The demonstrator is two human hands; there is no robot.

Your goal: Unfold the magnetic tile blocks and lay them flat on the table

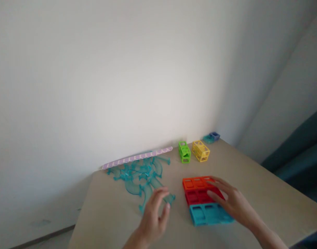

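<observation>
On the table lies a block of open plastic frames in three rows: an orange row point(194, 182), a red row point(195, 197) and a blue row point(210, 214). My right hand point(229, 199) rests over the right side of the orange and red rows, fingers spread and partly covering them. To the left, my left hand point(155, 214) hangs with its fingers apart and curved, holding nothing. Just beyond it is a loose heap of see-through teal track pieces point(133, 186), some curved and some straight. The left hand hides part of the nearest pieces.
A purple patterned strip point(137, 158) lies along the wall behind the teal pieces. Green frames point(184, 152) and yellow frames point(200, 151) stand near the back edge. Small dark blue and teal parts point(214, 135) sit at the far corner. A dark curtain point(301, 155) hangs at right.
</observation>
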